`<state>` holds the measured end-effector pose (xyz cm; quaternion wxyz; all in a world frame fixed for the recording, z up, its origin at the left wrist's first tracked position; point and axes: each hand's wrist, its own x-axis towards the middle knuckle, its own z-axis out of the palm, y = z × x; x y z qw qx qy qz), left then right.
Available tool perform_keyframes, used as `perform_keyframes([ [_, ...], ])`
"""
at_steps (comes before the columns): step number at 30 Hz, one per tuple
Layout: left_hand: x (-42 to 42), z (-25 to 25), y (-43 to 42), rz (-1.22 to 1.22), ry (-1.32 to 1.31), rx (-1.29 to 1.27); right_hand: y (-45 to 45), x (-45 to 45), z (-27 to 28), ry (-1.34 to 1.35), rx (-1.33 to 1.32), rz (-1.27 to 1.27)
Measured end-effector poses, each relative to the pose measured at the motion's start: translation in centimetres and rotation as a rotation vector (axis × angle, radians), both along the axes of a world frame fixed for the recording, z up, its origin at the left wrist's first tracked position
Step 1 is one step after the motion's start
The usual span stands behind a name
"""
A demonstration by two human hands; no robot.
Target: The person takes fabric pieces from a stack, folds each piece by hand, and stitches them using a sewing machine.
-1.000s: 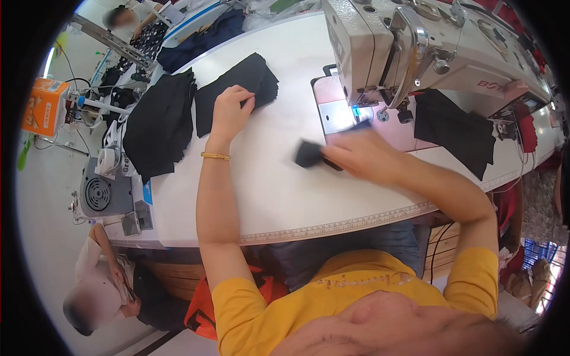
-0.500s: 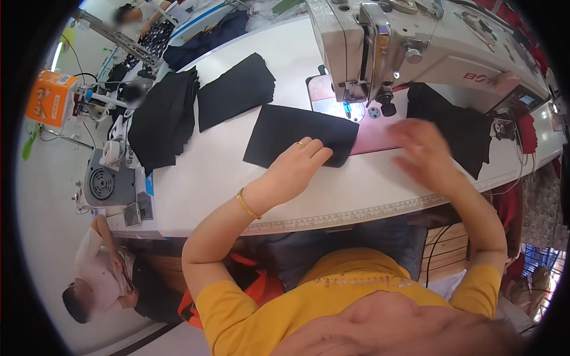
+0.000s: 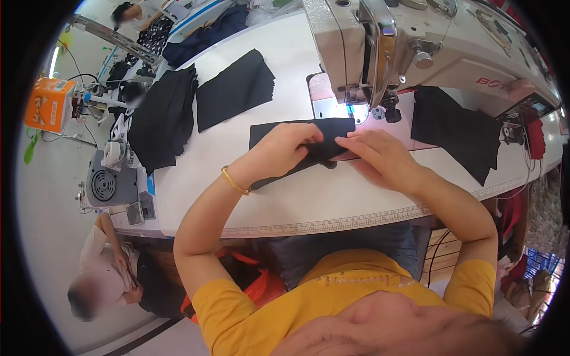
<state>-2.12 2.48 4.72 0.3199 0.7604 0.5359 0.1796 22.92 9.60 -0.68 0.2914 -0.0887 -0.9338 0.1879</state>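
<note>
A black fabric piece (image 3: 335, 132) lies on the white table in front of the sewing machine's needle area, its near edge folded or bunched. My left hand (image 3: 282, 148), a gold bracelet at its wrist, is closed on the fabric's middle with curled fingers. On the right, my right hand (image 3: 383, 157) reaches in with fingers stretched out, the tips touching the fabric's right edge; its thumb is hidden. The sewing machine (image 3: 338, 53) stands just beyond both hands, with its lit needle area (image 3: 356, 113) close to the fabric's far edge.
Another black piece (image 3: 237, 89) and a black fabric stack (image 3: 163, 118) lie to the left. More black fabric (image 3: 454, 133) lies right of the needle. A printed ruler (image 3: 332, 225) runs along the table's front edge. Two other people are at the left, one seated (image 3: 110, 276).
My right hand has moved left to the fabric's edge. My left hand has curled its fingers into the fabric, which has turned and is now folded or bunched at its near side.
</note>
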Motion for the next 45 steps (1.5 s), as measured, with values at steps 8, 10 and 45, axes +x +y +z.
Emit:
perform_keyframes([
  [8,1.3,1.3,0.8,0.191,-0.056,0.076,0.0,-0.2,-0.4,0.021,0.013,0.010],
  [10,2.1,0.3,2.8,0.177,0.159,0.196,-0.1,-0.1,-0.2,0.028,0.030,-0.003],
  [45,3.2,-4.0,3.8,0.124,0.381,0.894,0.4,0.5,-0.1,0.005,0.080,-0.166],
])
